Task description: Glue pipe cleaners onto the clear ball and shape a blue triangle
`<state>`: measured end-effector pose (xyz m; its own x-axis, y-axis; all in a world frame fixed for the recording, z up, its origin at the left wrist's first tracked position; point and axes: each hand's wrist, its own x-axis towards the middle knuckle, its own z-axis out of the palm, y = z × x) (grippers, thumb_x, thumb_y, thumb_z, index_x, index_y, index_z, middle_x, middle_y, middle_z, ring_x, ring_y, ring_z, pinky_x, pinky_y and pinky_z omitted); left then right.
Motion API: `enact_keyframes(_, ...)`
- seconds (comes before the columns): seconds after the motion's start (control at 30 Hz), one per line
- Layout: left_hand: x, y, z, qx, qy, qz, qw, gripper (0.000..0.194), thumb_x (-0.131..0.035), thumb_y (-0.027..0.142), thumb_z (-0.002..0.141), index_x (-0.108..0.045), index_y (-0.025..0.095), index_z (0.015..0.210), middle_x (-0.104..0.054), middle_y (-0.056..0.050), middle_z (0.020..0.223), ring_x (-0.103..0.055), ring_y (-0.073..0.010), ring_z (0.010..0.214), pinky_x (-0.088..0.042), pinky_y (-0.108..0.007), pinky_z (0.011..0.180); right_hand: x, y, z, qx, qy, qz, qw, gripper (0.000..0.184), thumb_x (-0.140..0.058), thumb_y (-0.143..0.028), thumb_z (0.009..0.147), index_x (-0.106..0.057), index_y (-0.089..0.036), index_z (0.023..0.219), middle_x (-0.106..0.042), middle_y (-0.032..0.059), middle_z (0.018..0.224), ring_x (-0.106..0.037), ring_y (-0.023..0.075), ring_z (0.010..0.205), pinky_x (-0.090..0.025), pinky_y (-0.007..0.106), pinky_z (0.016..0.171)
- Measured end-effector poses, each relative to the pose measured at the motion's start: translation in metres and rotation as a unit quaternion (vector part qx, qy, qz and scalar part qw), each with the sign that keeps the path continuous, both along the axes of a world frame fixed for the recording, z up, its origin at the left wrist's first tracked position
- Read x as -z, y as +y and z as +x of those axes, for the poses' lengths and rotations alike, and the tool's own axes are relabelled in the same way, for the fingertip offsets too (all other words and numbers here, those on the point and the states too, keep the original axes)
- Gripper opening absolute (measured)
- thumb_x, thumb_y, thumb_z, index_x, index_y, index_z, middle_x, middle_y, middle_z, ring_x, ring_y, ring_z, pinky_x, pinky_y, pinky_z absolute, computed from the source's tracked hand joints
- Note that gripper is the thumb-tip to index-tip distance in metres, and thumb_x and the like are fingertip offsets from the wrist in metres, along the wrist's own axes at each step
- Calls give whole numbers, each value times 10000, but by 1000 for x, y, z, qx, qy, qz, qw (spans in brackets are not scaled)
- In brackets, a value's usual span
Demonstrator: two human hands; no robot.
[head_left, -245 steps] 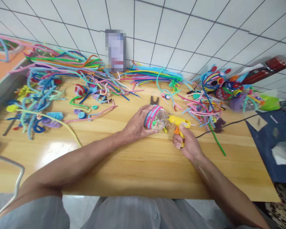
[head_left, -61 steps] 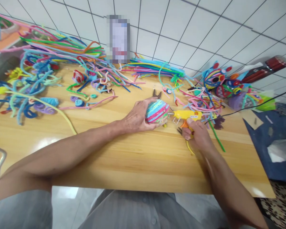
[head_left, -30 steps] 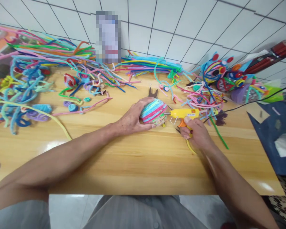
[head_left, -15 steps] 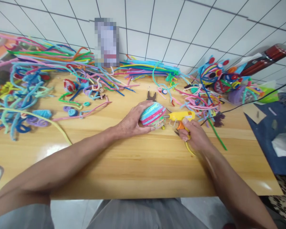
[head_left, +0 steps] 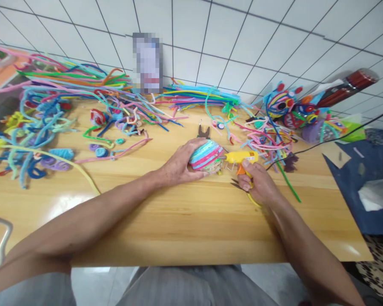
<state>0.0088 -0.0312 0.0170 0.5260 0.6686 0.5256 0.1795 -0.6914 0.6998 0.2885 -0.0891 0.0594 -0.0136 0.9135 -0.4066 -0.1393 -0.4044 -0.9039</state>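
Observation:
My left hand (head_left: 181, 164) is wrapped round a rounded piece covered in colourful stripes (head_left: 206, 156), pink, blue and green, just above the table. My right hand (head_left: 257, 178) grips a yellow hot glue gun (head_left: 242, 157) with an orange trigger. Its nozzle points left and meets, or nearly meets, the right side of the striped piece; I cannot tell which. Dark pointed blades (head_left: 236, 184), perhaps of scissors, stick out beside my right hand, their other end hidden. Behind the striped piece lie pliers (head_left: 204, 131) with their jaws apart, handles hidden.
Pipe cleaners (head_left: 79, 78) lie in bundles along the tiled wall, with a tangled heap (head_left: 41, 131) at left and loose ones (head_left: 264, 136) at right. Finished-looking colourful figures (head_left: 279, 104) stand at the back right. A black cord (head_left: 335, 140) crosses the right side of the wooden table (head_left: 178, 229).
The whole view has shifted slightly. The glue gun stays at the striped piece's right side, and both hands keep their hold.

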Motion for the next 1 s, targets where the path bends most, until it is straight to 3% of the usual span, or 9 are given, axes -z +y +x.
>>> enact_keyframes(0.23,2,0,-1,-2,13,9,1000,933,-829,413,859,-337,241,1633,-480,-224,1607,-476,-382,1528,-428,-577,1254,-6,3,-1,2,-31,7,1000,671,-941,-695,625,-471,-216,631,-390,-96,469,-353,40,378,-261,179,365)
enact_keyframes(0.47,1,0,-3,6,13,9,1000,943,-820,426,868,-320,248,1647,-477,-214,1617,-477,-377,1526,-431,-574,1256,-2,6,2,-9,-35,2,999,648,-912,-694,676,-473,-217,651,-386,-97,477,-334,37,378,-246,179,369)
enact_keyframes(0.83,2,0,-4,8,21,15,1000,955,-815,393,868,-292,248,1654,-460,-219,1625,-457,-381,1539,-422,-584,1256,-16,23,20,-127,-123,19,984,646,-823,-755,740,-504,-214,586,-435,-51,453,-411,78,393,-333,230,405)
enact_keyframes(1.0,0,0,-4,10,20,16,1000,951,-817,405,873,-294,250,1653,-472,-220,1616,-466,-380,1533,-429,-582,1251,-7,25,18,-118,-95,15,988,648,-821,-768,726,-494,-221,609,-415,-63,458,-373,75,394,-298,227,391)
